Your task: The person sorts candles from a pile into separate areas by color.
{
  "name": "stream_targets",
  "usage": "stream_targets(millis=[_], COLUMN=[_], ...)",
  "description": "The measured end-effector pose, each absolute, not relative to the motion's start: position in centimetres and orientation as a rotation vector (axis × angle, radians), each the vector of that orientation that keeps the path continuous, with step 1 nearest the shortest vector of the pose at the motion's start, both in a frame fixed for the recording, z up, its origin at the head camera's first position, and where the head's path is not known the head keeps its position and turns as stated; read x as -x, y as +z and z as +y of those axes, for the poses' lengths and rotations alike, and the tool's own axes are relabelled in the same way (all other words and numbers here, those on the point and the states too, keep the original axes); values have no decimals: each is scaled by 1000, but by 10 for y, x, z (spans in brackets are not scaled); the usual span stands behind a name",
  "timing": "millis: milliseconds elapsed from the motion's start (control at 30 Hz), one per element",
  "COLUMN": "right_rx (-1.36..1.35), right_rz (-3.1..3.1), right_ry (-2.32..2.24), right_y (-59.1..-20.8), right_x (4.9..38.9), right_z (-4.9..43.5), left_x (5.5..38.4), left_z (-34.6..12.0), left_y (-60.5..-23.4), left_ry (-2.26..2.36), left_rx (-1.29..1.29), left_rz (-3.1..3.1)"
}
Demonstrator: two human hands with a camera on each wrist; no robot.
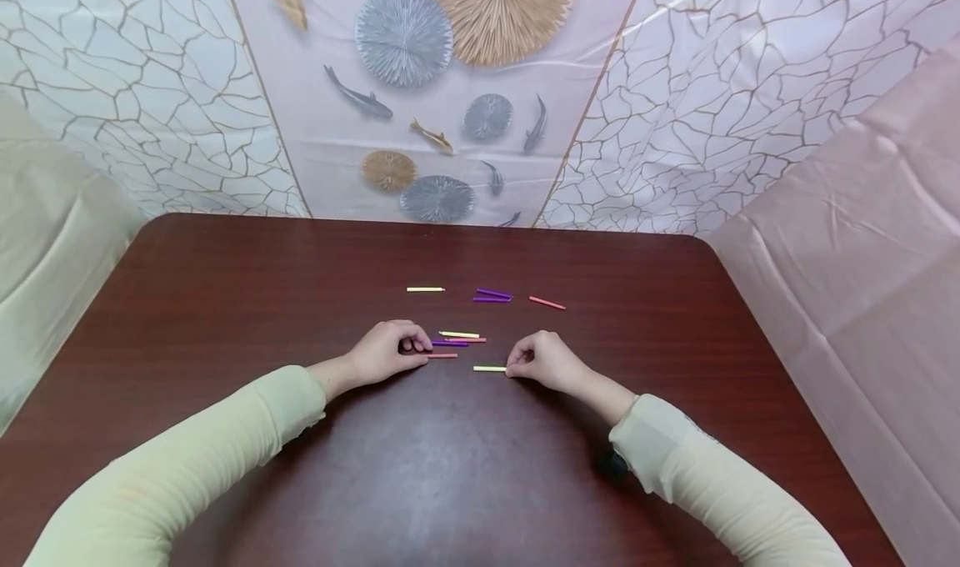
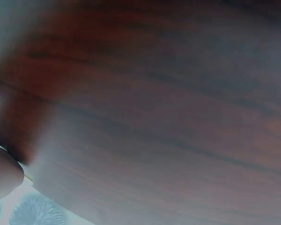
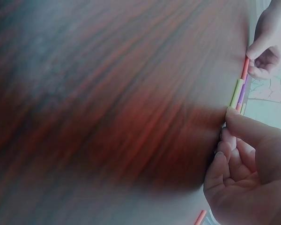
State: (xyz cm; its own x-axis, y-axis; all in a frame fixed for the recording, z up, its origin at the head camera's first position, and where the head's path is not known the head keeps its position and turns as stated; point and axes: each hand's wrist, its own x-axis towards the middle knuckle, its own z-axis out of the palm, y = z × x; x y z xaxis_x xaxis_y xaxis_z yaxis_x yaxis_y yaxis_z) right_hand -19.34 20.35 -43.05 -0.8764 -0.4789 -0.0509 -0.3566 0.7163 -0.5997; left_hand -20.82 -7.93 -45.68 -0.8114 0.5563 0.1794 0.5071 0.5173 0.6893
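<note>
Near the middle of the table, my left hand (image 1: 385,352) pinches the left end of a thin red stick (image 1: 444,356) between thumb and fingers. Just beyond it lie a purple stick (image 1: 452,344), its left end at my left fingertips, another red stick (image 1: 471,340) and a yellow stick (image 1: 459,334), close together. My right hand (image 1: 550,361) grips the right end of a second yellow stick (image 1: 489,369), which points left. The right wrist view shows this yellow stick (image 3: 236,93) at my right thumb tip. In the left wrist view only part of a finger (image 2: 4,173) shows.
Farther back on the brown table (image 1: 300,283) lie a yellow stick (image 1: 425,289), two purple sticks (image 1: 492,296) side by side and a red stick (image 1: 547,303). A patterned cloth (image 1: 315,167) hangs behind the table. A small dark object (image 1: 613,465) shows under my right sleeve.
</note>
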Motion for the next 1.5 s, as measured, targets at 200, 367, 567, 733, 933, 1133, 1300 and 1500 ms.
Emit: stream_targets(millis=[200, 367, 567, 733, 933, 1133, 1300, 1500], right_rx=[641, 622, 611, 602, 615, 646, 653, 610], right_rz=[2716, 2712, 2710, 2713, 2723, 2742, 2772, 2831], right_ry=[-878, -884, -885, -893, -893, -879, -897, -915], right_y=[-430, -431, -432, -432, -432, -433, -429, -419], right_x=[195, 195, 195, 194, 193, 197, 208, 227], right_z=[201, 202, 201, 202, 201, 201, 200, 191], left_x=[209, 209, 208, 209, 210, 208, 206, 203], left_z=[-80, -79, -79, -79, -80, -82, -85, -85], left_y=[-456, -456, -456, -456, -457, -456, -455, -458], left_ry=[1159, 1135, 1141, 1136, 1128, 1141, 1138, 1193], left_rx=[-943, -902, -878, -868, -860, -863, -876, -907], left_rz=[2685, 2693, 2701, 2700, 2708, 2702, 2714, 2687])
